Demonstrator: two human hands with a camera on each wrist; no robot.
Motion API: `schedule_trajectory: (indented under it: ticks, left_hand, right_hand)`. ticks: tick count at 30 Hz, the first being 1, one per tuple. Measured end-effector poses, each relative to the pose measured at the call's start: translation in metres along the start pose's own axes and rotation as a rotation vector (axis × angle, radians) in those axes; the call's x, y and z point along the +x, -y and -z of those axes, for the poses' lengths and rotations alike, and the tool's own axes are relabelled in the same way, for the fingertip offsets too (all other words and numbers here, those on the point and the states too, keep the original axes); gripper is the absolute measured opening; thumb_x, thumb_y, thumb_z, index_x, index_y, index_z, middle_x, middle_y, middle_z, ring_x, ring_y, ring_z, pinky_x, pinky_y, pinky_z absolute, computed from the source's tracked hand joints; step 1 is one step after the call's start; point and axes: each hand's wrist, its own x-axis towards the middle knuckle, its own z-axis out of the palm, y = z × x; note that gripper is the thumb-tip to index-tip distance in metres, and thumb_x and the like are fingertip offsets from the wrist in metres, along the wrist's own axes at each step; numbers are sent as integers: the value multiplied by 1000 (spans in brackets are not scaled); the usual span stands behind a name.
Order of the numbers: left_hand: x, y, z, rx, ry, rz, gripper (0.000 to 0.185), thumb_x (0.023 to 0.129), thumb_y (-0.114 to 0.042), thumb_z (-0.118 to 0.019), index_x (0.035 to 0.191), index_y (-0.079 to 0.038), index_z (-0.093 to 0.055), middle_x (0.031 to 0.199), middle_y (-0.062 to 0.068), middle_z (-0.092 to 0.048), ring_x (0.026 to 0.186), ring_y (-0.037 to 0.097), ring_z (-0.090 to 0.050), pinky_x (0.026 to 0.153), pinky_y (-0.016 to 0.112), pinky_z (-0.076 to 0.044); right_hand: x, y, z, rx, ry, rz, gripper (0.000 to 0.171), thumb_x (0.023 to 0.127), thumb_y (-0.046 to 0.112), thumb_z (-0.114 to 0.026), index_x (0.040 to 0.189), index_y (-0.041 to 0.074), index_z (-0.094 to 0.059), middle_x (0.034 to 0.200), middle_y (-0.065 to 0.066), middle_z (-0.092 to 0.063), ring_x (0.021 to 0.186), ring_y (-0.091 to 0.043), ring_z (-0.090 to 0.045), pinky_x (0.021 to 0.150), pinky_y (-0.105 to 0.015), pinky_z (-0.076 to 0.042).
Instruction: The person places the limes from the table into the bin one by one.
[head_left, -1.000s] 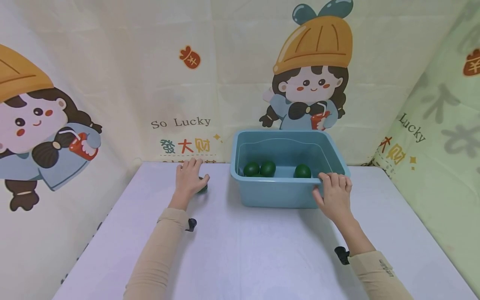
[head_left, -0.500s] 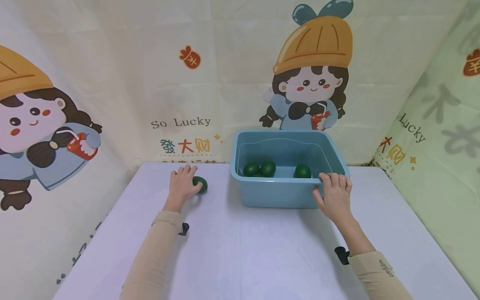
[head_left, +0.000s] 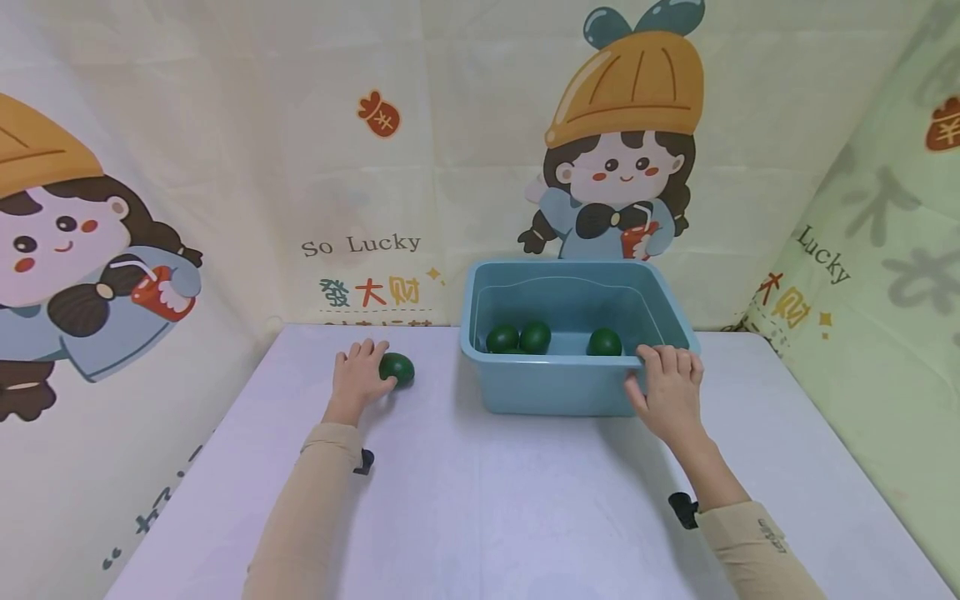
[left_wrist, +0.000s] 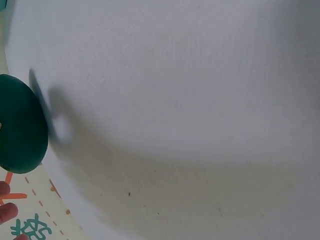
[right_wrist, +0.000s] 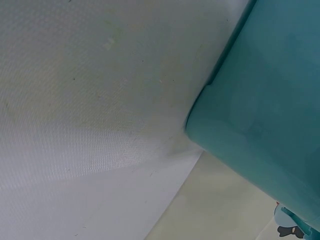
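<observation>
A dark green, smooth egg-shaped fruit, like an avocado [head_left: 397, 369], is on the white table left of the blue plastic tub [head_left: 558, 387]. My left hand [head_left: 357, 379] is just left of this fruit, fingers loosely spread and thumb close to its near side; whether they touch is unclear. In the left wrist view the fruit [left_wrist: 22, 125] fills the left edge, with fingertips [left_wrist: 6, 212] below it. My right hand [head_left: 670, 392] grips the tub's near right rim, fingers over the edge and thumb on the outer wall. The right wrist view shows the tub's wall [right_wrist: 265, 100], without the hand.
Several similar green fruits lie in the tub, two side by side on the left [head_left: 535, 337] and one further right [head_left: 604, 342]. The white table [head_left: 495, 500] ends at a printed cloth backdrop [head_left: 480, 167] behind the tub. Dark wrist cameras [head_left: 683, 510] sit by the sleeves.
My left hand has drawn back to the left and slightly toward me, uncovering more of the green fruit on the table. The right hand and the tub have stayed put.
</observation>
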Motion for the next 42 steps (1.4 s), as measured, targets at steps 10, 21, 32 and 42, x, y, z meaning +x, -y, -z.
schedule_trajectory:
  ticks: [10,21,32,42]
  left_hand:
    - [2,2,-3,2,28,4,65,76,-34,-62,132,-9,-41,122,17,-43,108,35,-38,88,55,-30]
    - [6,7,-8,-10,105,37,77,73,-32,-71,138,-11,-36,129,19,-39,115,37,-35,92,57,-28]
    - [6,3,-6,-20,121,43,78,72,-27,-72,139,-10,-35,129,20,-39,115,37,-35,94,58,-27]
    - [5,3,-8,-24,133,51,77,72,-24,-73,138,-9,-36,128,21,-39,115,38,-34,95,60,-26]
  right_hand:
    - [1,2,1,3,4,-10,41,82,27,-36,109,-2,-45,99,-20,-39,93,-39,-31,86,-57,-16]
    - [1,2,0,8,-13,8,37,81,22,-43,108,-2,-45,98,-20,-40,92,-39,-31,87,-57,-15]
    - [0,2,1,1,-5,-2,38,81,23,-42,109,-2,-45,98,-20,-40,92,-39,-30,87,-57,-16]
    - [1,1,-1,-2,-9,1,38,81,24,-42,109,-2,-44,99,-21,-39,92,-39,-30,86,-57,-16]
